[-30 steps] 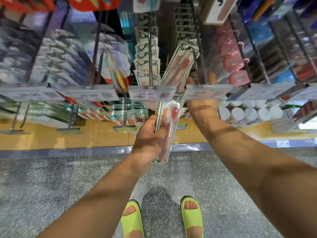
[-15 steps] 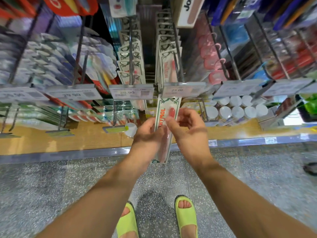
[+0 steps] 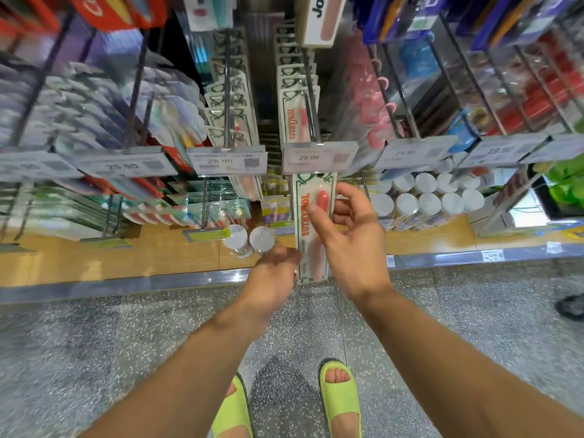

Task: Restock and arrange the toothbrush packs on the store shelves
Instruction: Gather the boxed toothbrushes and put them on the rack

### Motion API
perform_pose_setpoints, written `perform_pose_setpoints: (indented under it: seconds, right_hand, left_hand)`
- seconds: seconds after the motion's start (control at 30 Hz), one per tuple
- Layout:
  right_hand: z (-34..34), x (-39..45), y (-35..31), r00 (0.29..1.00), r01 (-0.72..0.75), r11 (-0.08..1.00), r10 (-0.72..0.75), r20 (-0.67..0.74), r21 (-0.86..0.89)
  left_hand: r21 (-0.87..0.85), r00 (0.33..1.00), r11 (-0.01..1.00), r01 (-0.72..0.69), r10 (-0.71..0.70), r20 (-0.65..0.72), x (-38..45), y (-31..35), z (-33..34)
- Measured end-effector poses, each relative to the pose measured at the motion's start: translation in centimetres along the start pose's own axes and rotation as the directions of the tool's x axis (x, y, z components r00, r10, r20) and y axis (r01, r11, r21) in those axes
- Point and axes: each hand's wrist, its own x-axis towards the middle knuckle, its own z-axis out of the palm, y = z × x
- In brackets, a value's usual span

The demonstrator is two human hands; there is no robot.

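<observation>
A long white toothbrush pack (image 3: pixel 311 229) with green trim, red lettering and a pink brush hangs upright just below the 29.00 price tag (image 3: pixel 319 158). My right hand (image 3: pixel 354 245) pinches its upper half, thumb on the front and fingers behind. My left hand (image 3: pixel 273 276) curls against the pack's lower left edge and holds it there. Matching packs (image 3: pixel 294 121) hang in a row on the hook above that tag. A second row of similar packs (image 3: pixel 229 102) hangs on the neighbouring hook over the 28.90 tag (image 3: pixel 227 161).
Hooks with other toothbrush packs (image 3: pixel 94 99) fill the left, pink items (image 3: pixel 373 99) and boxed goods the right. White-capped jars (image 3: pixel 426 197) stand on the wooden bottom shelf (image 3: pixel 126 260). My feet in green slides (image 3: pixel 339 396) are on speckled floor.
My right hand came down from the hook behind the price tag and took hold of the pack's upper half. My left hand slid from the pack's middle to its lower edge.
</observation>
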Motion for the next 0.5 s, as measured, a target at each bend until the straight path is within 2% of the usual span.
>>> perform_pose_setpoints:
  seconds: [0.2,0.37,0.5]
  right_hand:
    - [0.3,0.5,-0.1,1.0,0.007,1.0,-0.007,0.0,0.008]
    - [1.1,1.7,-1.2,0.998,0.064,0.998,-0.064,0.012,0.01]
    - [2.0,2.5,-0.7,0.999,0.043,0.998,-0.043,-0.018,0.039]
  left_hand:
    - [-0.105,0.996,0.99,0.092,-0.091,0.02,-0.6,0.9,-0.1]
    - [-0.135,0.999,0.99,0.046,-0.044,0.019,-0.5,1.7,-0.7]
    - [-0.136,0.999,0.991,0.02,-0.015,0.037,-0.4,2.3,-1.3]
